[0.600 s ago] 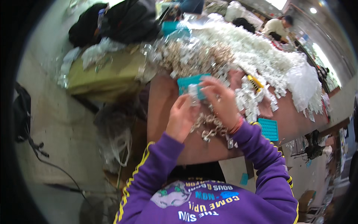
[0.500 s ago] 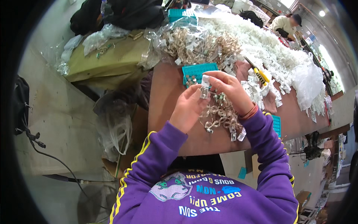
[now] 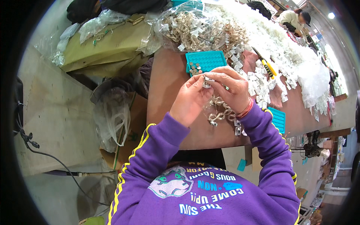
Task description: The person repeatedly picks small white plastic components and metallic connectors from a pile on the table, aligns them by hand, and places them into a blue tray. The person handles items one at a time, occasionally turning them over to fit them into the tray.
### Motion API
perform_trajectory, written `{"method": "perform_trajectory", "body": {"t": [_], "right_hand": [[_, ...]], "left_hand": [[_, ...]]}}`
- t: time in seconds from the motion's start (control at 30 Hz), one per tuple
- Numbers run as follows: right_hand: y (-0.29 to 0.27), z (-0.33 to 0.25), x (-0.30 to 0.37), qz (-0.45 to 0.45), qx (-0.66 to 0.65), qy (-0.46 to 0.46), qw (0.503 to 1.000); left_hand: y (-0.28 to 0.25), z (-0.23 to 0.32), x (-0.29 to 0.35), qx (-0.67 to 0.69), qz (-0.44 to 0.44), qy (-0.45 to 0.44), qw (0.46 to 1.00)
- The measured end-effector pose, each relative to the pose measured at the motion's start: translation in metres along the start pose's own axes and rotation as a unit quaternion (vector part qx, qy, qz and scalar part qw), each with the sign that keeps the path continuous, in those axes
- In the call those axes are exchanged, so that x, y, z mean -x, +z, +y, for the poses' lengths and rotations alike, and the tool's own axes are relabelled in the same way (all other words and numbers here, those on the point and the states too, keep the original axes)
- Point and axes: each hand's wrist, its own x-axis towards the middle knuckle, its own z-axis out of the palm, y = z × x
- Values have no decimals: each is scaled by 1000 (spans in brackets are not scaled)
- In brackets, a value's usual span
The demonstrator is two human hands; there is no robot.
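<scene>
On the worktop, a tray lies beyond the left hand and right hand, wire coils heaped behind it, a hand tool to its right, another tray beside the right sleeve.

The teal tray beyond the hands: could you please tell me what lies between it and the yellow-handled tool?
In the head view, small white pieces and a pinkish cloth lie between them.

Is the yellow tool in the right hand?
No, the yellow tool lies among the white pieces, apart from the right hand.
</scene>
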Motion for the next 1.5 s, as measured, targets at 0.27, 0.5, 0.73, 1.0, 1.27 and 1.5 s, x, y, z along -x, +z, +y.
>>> {"method": "perform_trajectory", "body": {"t": [0.27,0.5,0.73,1.0,1.27,1.5], "right_hand": [[0,10,5,-70,62,-91,991],[-9,9,5,-80,98,-30,992],[-17,6,4,-81,58,-38,994],[-18,8,8,-81,29,-42,995],[-13,5,10,-56,-18,43,997],[-28,10,8,-128,-136,123,975]], "left_hand": [[-7,-1,4,11,7,-51,999],[9,-1,3,-108,47,-7,993],[19,-1,5,-234,68,48,969],[18,-4,5,-220,51,31,974],[20,-3,4,-221,66,37,972],[21,-2,5,-265,71,57,960]]}}
